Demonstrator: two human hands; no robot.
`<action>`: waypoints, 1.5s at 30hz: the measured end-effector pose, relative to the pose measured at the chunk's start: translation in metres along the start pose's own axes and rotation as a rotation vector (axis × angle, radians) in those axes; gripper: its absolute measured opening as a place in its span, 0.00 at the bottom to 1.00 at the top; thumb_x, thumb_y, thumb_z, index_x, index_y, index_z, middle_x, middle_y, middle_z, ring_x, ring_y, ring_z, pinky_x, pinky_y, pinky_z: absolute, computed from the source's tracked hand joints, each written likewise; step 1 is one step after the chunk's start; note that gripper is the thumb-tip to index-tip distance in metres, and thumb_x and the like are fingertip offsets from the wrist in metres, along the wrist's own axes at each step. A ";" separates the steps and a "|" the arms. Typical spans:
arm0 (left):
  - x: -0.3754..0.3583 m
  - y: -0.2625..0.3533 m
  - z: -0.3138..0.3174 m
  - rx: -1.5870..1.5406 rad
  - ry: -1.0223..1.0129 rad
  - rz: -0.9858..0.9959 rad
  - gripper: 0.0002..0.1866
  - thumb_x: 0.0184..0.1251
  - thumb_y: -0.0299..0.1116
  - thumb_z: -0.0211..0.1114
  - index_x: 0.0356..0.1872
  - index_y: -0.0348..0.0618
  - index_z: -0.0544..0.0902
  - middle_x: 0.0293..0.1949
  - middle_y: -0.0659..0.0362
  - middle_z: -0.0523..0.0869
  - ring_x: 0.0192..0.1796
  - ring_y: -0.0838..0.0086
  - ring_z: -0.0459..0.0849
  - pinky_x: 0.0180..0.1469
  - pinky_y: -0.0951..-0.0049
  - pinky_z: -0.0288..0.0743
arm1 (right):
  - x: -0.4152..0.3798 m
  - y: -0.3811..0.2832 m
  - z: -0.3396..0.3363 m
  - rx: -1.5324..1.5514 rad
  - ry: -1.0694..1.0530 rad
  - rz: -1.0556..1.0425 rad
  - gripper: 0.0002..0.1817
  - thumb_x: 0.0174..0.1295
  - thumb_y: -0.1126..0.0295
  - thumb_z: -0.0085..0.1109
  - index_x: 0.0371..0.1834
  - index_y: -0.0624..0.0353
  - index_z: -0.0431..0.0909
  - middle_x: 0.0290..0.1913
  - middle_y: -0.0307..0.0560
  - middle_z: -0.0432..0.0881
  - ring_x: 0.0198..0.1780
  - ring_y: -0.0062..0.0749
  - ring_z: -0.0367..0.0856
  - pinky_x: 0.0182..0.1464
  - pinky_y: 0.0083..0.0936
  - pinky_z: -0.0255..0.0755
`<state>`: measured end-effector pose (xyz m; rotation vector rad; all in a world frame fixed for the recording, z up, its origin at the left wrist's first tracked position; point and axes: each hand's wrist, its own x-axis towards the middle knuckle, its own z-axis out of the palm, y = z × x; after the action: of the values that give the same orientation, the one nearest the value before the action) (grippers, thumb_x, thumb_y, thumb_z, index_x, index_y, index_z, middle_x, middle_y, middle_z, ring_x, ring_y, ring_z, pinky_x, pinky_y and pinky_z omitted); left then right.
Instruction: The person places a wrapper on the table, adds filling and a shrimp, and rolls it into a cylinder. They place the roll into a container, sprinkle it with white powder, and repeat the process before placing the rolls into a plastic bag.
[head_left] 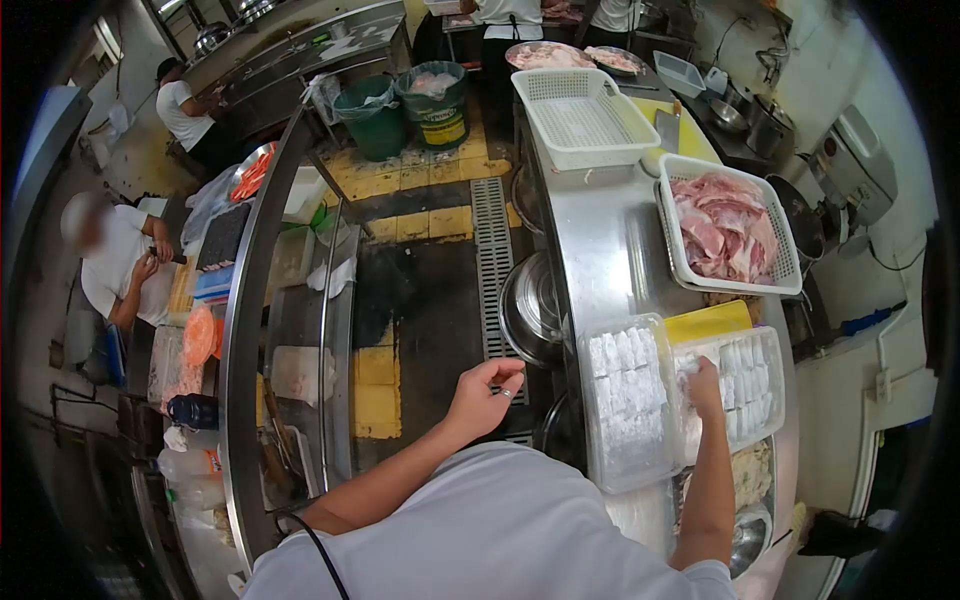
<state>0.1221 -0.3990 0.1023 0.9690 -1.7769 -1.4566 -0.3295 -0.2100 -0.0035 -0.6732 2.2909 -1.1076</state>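
My right hand (704, 388) reaches down into a clear plastic container (768, 430) on the steel counter. Its fingers are closed at a small white piece (688, 370), whose kind I cannot make out. Beside the hand, rows of whitish, floury-looking pieces (745, 385) lie in the same container. A second clear container (630, 472) stands just left of it, holding more rows of white pieces (628, 365). My left hand (482, 398), with a ring on one finger, is in the air left of the counter. Its fingers are loosely bent, and nothing shows in them.
A white basket of raw meat (728, 230) and an empty white basket (585, 115) stand farther up the counter (610, 260). Near them a knife (667, 130) lies on a yellow board (690, 132). At left, a person (120, 250) works behind a steel shelf; green bins (372, 118) stand ahead.
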 end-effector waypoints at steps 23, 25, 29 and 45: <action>0.029 0.005 0.065 -0.004 -0.269 0.085 0.10 0.75 0.24 0.70 0.54 0.35 0.87 0.41 0.63 0.91 0.41 0.82 0.85 0.47 0.77 0.81 | -0.030 -0.006 -0.042 -0.544 -0.016 0.069 0.21 0.60 0.61 0.69 0.49 0.68 0.85 0.55 0.70 0.86 0.58 0.65 0.84 0.62 0.49 0.78; 0.031 0.001 0.065 -0.008 -0.282 0.066 0.10 0.76 0.24 0.70 0.54 0.35 0.87 0.42 0.63 0.91 0.41 0.82 0.85 0.47 0.77 0.82 | -0.035 -0.008 -0.054 -0.693 -0.028 0.043 0.22 0.60 0.61 0.69 0.50 0.68 0.85 0.56 0.69 0.86 0.59 0.64 0.84 0.62 0.48 0.78; 0.031 -0.010 0.066 0.007 -0.309 0.038 0.11 0.76 0.25 0.70 0.55 0.34 0.87 0.42 0.63 0.90 0.41 0.83 0.85 0.47 0.78 0.82 | -0.029 0.007 -0.037 -0.740 -0.268 -0.099 0.22 0.59 0.61 0.68 0.51 0.67 0.86 0.56 0.68 0.87 0.61 0.62 0.84 0.65 0.46 0.78; 0.040 -0.016 0.065 -0.072 -0.289 0.041 0.11 0.74 0.24 0.71 0.53 0.34 0.87 0.39 0.59 0.91 0.39 0.81 0.87 0.45 0.77 0.82 | -0.059 -0.018 -0.038 -0.489 0.101 0.000 0.25 0.54 0.73 0.69 0.58 0.66 0.86 0.55 0.70 0.87 0.58 0.62 0.87 0.61 0.43 0.80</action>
<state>0.0489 -0.4020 0.0752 0.7087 -1.9174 -1.6906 -0.3052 -0.1623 0.0448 -0.8095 2.6761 -0.5868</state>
